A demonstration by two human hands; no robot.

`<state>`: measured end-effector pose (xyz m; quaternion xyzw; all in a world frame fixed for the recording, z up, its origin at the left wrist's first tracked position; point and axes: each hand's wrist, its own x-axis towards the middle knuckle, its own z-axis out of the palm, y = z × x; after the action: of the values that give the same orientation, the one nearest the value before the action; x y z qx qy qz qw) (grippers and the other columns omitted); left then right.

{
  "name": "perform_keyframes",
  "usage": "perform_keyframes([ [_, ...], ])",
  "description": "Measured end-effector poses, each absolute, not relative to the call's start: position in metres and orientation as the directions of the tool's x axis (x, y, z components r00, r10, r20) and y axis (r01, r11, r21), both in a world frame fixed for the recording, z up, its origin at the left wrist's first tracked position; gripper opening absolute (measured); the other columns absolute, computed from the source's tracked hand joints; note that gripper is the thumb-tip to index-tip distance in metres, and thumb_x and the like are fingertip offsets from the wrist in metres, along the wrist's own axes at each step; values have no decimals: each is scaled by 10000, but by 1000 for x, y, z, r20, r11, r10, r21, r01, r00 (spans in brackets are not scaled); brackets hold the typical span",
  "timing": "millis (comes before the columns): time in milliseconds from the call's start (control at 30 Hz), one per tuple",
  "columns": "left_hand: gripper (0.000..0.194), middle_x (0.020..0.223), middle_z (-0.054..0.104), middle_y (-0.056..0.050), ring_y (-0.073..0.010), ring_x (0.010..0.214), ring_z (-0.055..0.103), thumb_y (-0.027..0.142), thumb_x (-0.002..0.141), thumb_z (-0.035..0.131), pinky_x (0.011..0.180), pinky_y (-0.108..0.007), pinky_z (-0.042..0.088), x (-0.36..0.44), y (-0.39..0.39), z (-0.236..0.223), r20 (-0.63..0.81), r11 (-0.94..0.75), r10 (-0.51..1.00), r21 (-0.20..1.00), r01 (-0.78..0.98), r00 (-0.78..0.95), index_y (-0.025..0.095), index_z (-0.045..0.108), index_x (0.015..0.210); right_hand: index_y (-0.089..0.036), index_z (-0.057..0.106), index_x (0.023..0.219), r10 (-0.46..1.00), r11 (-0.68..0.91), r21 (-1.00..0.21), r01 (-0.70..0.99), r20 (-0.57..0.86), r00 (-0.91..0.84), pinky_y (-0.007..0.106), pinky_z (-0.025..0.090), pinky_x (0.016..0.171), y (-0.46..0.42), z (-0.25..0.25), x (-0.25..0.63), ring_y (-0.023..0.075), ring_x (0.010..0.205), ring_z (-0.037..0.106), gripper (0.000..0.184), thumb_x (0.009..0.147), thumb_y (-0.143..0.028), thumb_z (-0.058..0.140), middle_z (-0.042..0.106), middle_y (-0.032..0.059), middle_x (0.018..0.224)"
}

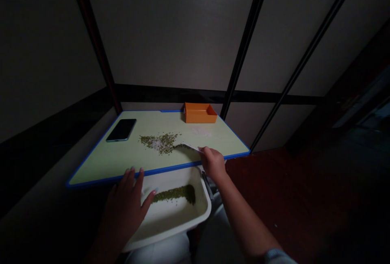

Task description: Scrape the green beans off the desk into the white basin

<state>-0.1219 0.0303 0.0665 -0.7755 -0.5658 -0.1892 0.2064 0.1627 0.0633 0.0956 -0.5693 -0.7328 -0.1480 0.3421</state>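
Note:
My right hand (213, 162) is closed around the handle of a thin, pale spoon (191, 147). Its far end reaches into a scattered patch of small green beans (163, 142) mixed with white grains; the bowl of the spoon is hard to make out. Fingers spread, my left hand (128, 199) lies over the left side of a white plastic basin (204, 211), fingertips at the front edge of the pale green tabletop (115, 162). Inside the basin, just below the tabletop, a band of more green beans (178, 193) runs along the bottom.
An orange open box (199, 115) stands at the back of the blue-edged table. A phone (122, 130) with a dark screen lies at the left. Faint white powder (200, 131) is spread in front of the box. Panelled doors (170, 32) rise behind; the room is dim.

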Motion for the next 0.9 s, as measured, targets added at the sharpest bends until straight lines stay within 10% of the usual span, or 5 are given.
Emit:
perform_keyframes([
  [900,632,1300,553,-293,-408,1221,528,426,912,296,875,-514,500,-124,29,67,593,-313,725,-168,935,350,-24,614,1222,-215,575,822,741,18,-373,928,627,238,287,137,538,114,101,166,144,498,345,255,945,-320,379,589,25,623],
])
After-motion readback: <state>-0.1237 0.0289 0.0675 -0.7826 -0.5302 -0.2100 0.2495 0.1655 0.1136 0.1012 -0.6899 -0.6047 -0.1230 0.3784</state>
